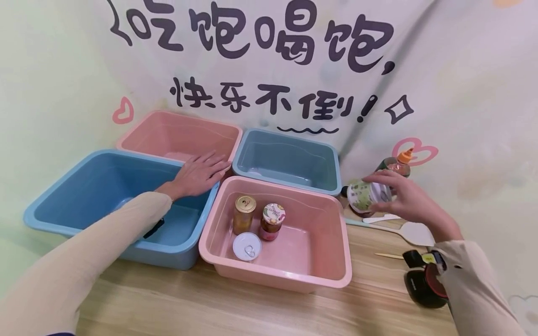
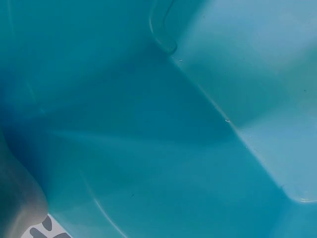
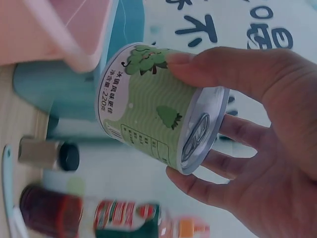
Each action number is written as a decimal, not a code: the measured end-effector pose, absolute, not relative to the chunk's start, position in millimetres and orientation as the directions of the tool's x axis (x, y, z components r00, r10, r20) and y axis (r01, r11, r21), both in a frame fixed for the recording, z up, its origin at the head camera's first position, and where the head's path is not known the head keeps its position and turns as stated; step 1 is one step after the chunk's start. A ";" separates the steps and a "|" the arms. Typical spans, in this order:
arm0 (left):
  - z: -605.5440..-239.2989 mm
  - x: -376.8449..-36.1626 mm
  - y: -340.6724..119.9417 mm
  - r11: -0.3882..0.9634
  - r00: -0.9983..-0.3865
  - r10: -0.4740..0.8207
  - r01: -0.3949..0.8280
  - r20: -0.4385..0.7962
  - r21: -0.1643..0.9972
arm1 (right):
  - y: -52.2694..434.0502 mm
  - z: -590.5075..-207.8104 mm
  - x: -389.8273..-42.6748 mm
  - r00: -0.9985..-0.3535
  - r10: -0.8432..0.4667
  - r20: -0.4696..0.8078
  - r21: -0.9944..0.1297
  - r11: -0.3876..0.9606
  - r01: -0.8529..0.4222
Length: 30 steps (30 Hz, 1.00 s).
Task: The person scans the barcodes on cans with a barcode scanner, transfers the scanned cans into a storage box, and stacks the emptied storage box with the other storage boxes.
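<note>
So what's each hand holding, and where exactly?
The right hand grips a green-labelled can around its pull-tab end. The left hand holds nothing, resting on the blue bin.

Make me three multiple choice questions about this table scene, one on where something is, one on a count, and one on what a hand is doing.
1. Where do the two jars stand?
A. In the near pink bin
B. In the far blue bin
C. On the bare table

2. How many plastic bins are on the table?
A. Two
B. Three
C. Four

3. What is the right hand doing?
A. Lying flat on the table
B. Gripping a green-labelled can
C. Pushing a spoon

Answers:
1. A, the gold-lidded jar and the red jar stand inside the near pink bin, by a pull-tab can.
2. C, two pink and two blue sit in a square.
3. B, the right hand has its fingers curled round the green-labelled can, held off the table.
</note>
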State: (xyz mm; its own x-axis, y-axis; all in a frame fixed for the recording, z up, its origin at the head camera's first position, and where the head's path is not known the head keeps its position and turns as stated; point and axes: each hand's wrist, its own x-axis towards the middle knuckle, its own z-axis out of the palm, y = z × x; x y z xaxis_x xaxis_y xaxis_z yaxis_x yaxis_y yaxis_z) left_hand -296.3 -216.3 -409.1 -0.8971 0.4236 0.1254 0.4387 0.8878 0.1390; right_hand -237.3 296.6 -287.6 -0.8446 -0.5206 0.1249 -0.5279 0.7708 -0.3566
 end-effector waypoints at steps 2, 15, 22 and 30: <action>-408.8 -295.8 -216.6 0.888 -0.897 0.424 0.438 0.120 0.138 | 284.3 -285.2 -247.0 -0.851 -0.516 0.099 -0.362 0.778 -0.514; -408.0 -294.2 -214.4 0.887 -0.894 0.431 0.445 0.120 0.127 | 212.5 -297.0 -313.5 -0.819 -0.574 0.010 -0.388 0.752 -0.532; -408.4 -294.1 -214.3 0.884 -0.890 0.436 0.451 0.131 0.120 | 178.8 -310.0 -342.7 -0.794 -0.607 0.027 -0.376 0.730 -0.571; -408.8 -294.7 -216.9 0.890 -0.895 0.430 0.442 0.118 0.112 | 151.3 -336.2 -367.8 -0.800 -0.599 -0.036 -0.432 0.731 -0.528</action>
